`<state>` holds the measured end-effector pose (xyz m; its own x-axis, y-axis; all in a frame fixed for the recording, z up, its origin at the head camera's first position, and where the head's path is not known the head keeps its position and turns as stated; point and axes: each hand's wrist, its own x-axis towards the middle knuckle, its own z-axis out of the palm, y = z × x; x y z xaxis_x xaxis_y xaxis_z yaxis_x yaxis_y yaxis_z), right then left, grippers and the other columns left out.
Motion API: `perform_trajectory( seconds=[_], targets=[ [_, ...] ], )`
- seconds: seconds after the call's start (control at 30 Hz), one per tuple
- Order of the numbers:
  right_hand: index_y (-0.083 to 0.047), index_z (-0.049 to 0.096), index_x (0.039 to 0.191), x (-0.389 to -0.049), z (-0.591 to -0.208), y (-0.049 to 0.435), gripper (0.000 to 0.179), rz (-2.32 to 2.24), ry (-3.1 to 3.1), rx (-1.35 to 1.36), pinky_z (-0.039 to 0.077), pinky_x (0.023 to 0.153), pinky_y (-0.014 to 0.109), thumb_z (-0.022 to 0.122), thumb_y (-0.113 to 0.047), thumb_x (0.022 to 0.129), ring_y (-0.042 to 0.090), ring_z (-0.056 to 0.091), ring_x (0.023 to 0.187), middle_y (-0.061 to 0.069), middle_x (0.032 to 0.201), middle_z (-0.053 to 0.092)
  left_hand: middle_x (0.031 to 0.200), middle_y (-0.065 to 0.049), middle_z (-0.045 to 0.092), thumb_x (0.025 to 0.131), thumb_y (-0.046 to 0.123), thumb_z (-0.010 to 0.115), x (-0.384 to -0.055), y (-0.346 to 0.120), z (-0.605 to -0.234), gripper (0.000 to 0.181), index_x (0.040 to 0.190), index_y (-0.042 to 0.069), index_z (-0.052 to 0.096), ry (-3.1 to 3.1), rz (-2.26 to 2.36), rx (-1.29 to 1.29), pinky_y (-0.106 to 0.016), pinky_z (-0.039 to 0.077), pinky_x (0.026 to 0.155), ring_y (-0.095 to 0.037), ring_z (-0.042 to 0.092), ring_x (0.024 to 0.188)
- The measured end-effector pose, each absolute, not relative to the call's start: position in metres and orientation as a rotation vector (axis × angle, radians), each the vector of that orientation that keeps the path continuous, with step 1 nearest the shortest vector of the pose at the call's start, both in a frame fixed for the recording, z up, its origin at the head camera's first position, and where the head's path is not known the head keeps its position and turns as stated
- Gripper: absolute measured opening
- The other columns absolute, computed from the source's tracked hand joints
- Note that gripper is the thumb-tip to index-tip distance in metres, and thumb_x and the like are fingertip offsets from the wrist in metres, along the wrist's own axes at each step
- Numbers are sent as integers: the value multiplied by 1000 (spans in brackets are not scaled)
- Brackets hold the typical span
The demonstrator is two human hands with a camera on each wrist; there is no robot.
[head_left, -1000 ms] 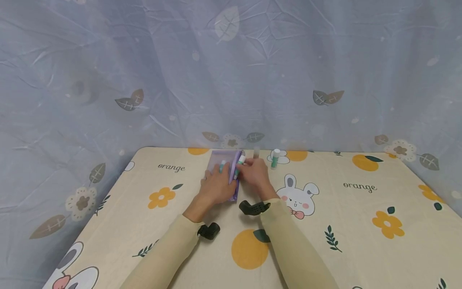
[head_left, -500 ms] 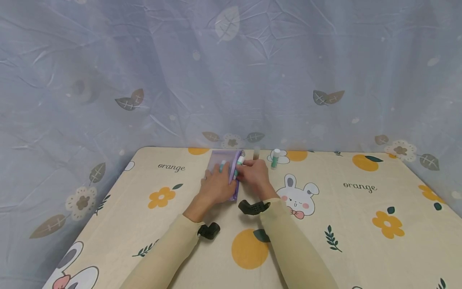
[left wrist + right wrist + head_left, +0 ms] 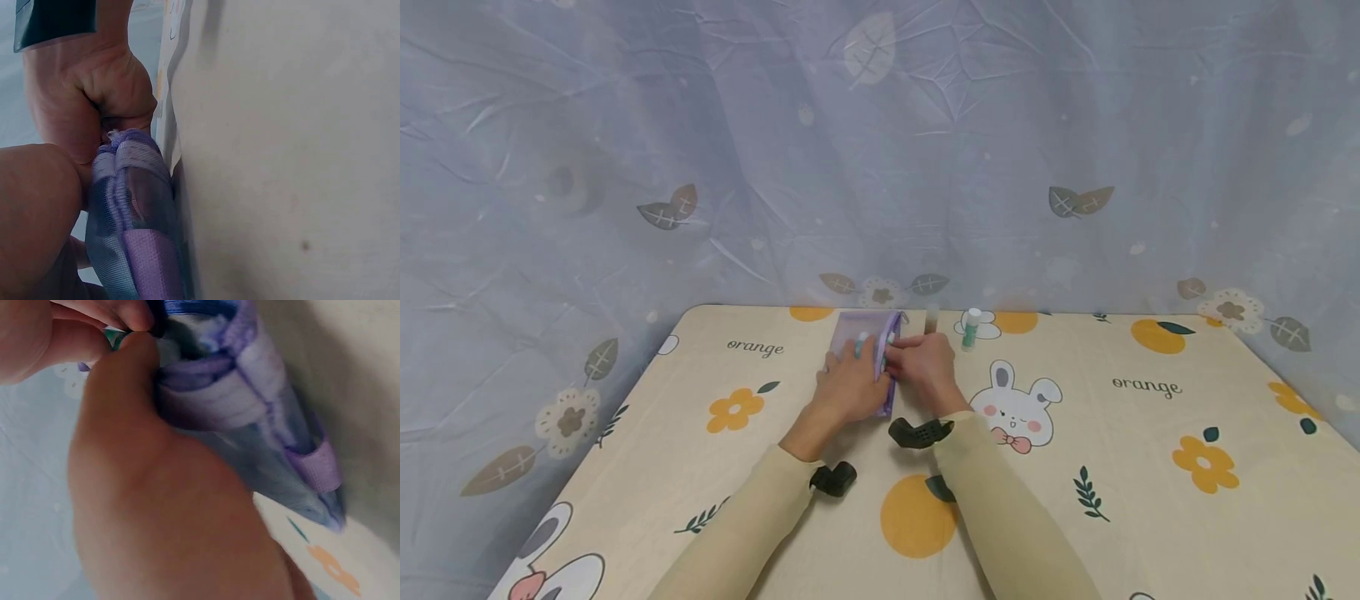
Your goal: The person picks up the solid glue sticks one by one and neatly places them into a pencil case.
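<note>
My left hand (image 3: 850, 392) lies over a purple mesh zip pouch (image 3: 846, 323) and holds it near its mouth, the thumb at the zip edge. Through the mesh, a white-and-green glue stick (image 3: 861, 343) shows beside the left fingers. My right hand (image 3: 928, 362) pinches another glue stick (image 3: 891, 339) at the pouch's right-hand opening; most of this stick is hidden by the fingers and the mesh. In the right wrist view, the purple mouth of the pouch (image 3: 219, 403) gapes beside the right thumb. A bit of green shows between the two hands there.
A white-capped glue stick (image 3: 971, 330) stands upright right of my right hand. Behind that hand is a blurry brownish upright shape (image 3: 932, 320). A patterned cloth (image 3: 1075, 533) covers the table, and a grey-blue curtain (image 3: 880, 167) hangs at its far edge.
My right hand has shifted slightly left, and its glue stick has slid further into the pouch, showing less of its white cap. The left hand and the standing glue stick stay put.
</note>
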<state>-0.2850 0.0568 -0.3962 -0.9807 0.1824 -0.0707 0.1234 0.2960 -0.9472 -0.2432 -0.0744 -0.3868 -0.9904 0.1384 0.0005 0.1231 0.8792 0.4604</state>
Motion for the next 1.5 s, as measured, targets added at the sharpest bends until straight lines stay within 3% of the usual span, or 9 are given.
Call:
perform_trajectory(
  seconds=[0.23,0.53,0.87,1.17,1.4,1.5],
  targets=[
    [-6,85,106,-285,-394,56,20,1657,-2576,-272,53,66,20,83,-15,88,15,74,77,13,94,83,170,-27,31,106,37,54,-243,-74,-386,70,167,10,30,3011,732,208,-77,34,115,-60,33,150],
    [-8,85,105,-283,-390,57,21,1577,-2595,-266,60,88,36,84,-19,87,25,79,95,11,96,84,171,-27,30,106,37,54,-243,-74,-385,70,167,10,30,3006,722,204,-77,35,114,-59,34,150],
    [-10,85,111,-284,-391,57,25,1582,-2643,-164,52,76,24,81,-18,87,24,73,101,12,109,83,170,-28,29,106,38,54,-244,-74,-386,71,167,10,29,3014,726,204,-77,35,114,-60,31,152],
    [-11,83,115,-287,-390,65,30,1488,-2695,-107,57,88,35,81,-24,88,28,74,105,12,113,82,171,-29,27,106,38,55,-243,-75,-385,73,167,9,29,3009,724,214,-78,34,114,-60,30,153],
    [-8,79,124,-290,-388,68,38,1481,-2687,-112,50,65,24,81,-21,88,24,74,88,14,110,82,172,-30,26,106,37,56,-241,-75,-384,73,167,9,29,3001,740,210,-78,33,115,-61,28,153],
    [-6,76,129,-290,-387,69,41,1532,-2660,-92,50,61,22,81,-16,90,24,77,82,16,109,82,172,-30,26,106,38,55,-241,-75,-384,73,167,9,29,3000,750,206,-78,32,115,-62,28,152]
  ],
)
